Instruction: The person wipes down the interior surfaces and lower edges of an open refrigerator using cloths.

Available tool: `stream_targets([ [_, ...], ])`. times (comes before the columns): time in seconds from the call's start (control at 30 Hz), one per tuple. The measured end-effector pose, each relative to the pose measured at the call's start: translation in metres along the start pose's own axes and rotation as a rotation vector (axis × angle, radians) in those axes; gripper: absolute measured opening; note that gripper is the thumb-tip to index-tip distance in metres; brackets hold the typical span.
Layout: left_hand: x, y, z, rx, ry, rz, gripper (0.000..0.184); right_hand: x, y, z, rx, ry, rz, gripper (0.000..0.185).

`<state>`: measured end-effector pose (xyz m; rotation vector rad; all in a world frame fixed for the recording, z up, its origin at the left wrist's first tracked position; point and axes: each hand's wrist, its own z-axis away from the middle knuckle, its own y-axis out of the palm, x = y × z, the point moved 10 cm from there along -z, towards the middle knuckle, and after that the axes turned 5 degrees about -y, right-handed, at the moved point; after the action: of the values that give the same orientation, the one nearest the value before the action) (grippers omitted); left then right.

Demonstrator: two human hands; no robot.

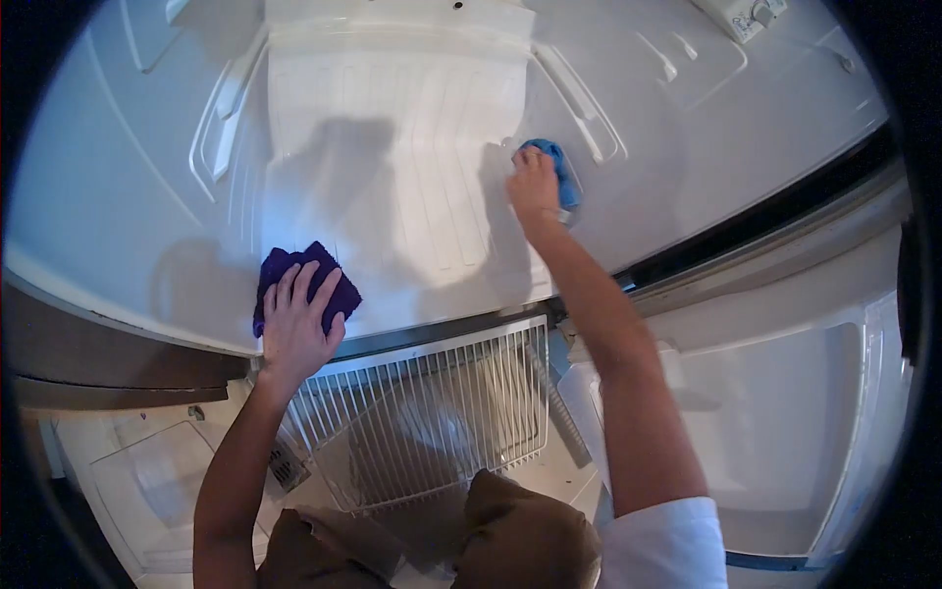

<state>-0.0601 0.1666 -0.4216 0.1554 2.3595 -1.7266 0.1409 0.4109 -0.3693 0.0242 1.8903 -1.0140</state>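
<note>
My left hand (pixel 299 319) lies with fingers spread on a folded purple cloth (pixel 339 299), pressing it to the white inner floor of a refrigerator (pixel 432 211) near its front left edge. Farther in, at the right side, my right hand (pixel 533 187) has its fingers curled over a blue cloth (pixel 567 182). That cloth rests against the lower part of the right inner wall. Parts of both cloths are hidden under the hands.
Below the front edge stands a white wire shelf (pixel 422 412), close to my knees. The open door (pixel 775 422) is at the right. A control dial (pixel 762 14) sits high on the right wall. Moulded shelf rails (pixel 228 103) line both side walls.
</note>
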Motion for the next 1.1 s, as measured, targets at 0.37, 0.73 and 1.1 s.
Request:
stream_targets([
  [0.37, 0.004, 0.002, 0.002, -0.005, -0.006, 0.025, 0.06, -0.001, 0.004, 0.031, 0.137, -0.096, 0.409, 0.033],
  [0.73, 0.006, 0.003, 0.004, -0.046, -0.017, 0.027, 0.056, 0.044, 0.033, 0.107, 0.637, -0.002, -0.067, 0.025],
  [1.1, 0.008, 0.004, 0.002, -0.002, -0.01, 0.039, 0.06, -0.028, -0.001, 0.002, 0.378, 0.023, 0.327, 0.042],
])
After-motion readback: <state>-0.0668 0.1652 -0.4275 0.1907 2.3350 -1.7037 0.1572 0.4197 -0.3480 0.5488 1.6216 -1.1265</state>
